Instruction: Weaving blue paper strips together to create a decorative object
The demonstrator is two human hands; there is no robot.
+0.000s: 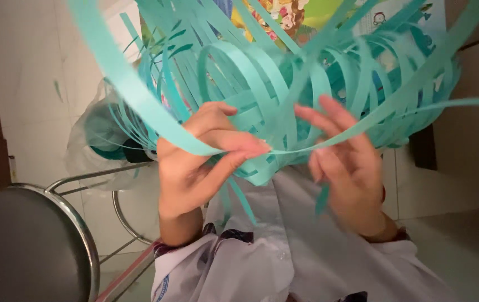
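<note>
left hand [195, 162] pinching one teal paper strip [139, 95] | right hand [351, 168] open, fingers spread | strips [284, 72]: many

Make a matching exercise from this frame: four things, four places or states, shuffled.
Things:
1. left hand
2. right hand
3. stool
4. plastic bag

Places or states:
A. lower left corner, dark seat with metal rim
B. fingers spread, against the teal strips
C. thumb and fingers pinched on one teal strip
D. behind the left hand, clear, with teal scraps inside

Pairs: 1-C, 2-B, 3-A, 4-D
</note>
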